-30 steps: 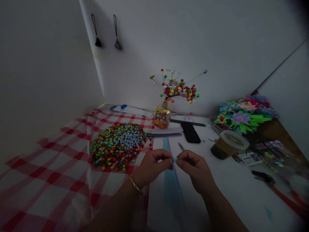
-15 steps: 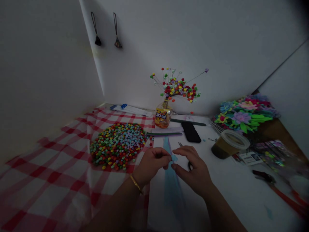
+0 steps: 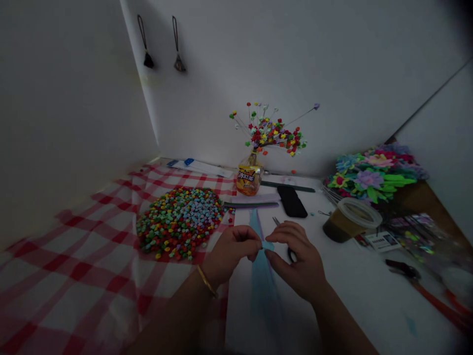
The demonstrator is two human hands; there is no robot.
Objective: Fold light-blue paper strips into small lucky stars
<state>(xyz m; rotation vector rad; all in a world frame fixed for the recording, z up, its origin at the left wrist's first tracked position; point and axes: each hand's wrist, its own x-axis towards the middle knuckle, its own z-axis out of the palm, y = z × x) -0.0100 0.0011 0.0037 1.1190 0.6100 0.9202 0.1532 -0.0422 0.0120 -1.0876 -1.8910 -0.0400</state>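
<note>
Dimly lit pale walls (image 3: 332,64) meet in a corner (image 3: 150,108); white tabletop (image 3: 354,291) below.

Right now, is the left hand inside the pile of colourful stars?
No, the left hand is to the right of the pile of colourful stars and pinches a small light-blue piece.

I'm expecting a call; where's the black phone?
In the head view, right of centre, the black phone lies on the white tabletop beyond the right hand, between the yellow-labelled bottle and the plastic tub.
</note>
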